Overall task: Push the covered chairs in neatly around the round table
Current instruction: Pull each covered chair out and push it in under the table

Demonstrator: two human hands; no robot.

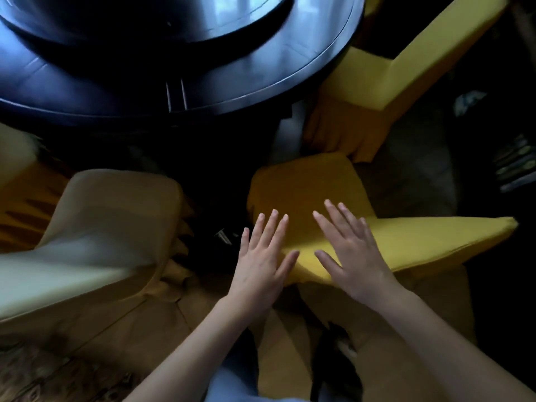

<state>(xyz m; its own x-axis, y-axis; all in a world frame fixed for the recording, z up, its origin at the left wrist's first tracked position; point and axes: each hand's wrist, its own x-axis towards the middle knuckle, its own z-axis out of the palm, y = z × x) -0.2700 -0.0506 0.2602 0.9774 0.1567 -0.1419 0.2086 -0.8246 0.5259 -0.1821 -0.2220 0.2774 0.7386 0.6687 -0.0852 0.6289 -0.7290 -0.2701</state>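
Obs: yellow covered chair (304, 187) sits near-centre, seat toward the round table (261, 91) but not under it; seat front is short of the rim, w/ a dark gap between. Chair is angled, its back running out to the right.

Left hand (262, 256) and right hand (351, 253) are both flat, fingers straight and spread, side by side over the top of the back; nothing gripped. Contact vs. hover: we cannot tell. Left hand hangs partly off the back's left end.

Neighbours: second yellow chair (391, 68) far right, close against the rim, its skirt just beside our chair's far corner. Cream-covered chair (101, 221) on the left, also out from the table.

Risks, our est.:
1. Flat palms on slack fabric: cover slides, chair doesn't.
2. Both hands toward the left end: push goes off-centre, chair yaws further.
3. Far-right seat corner snags neighbour's skirt.
4. Shove too hard: seat knocks the table.
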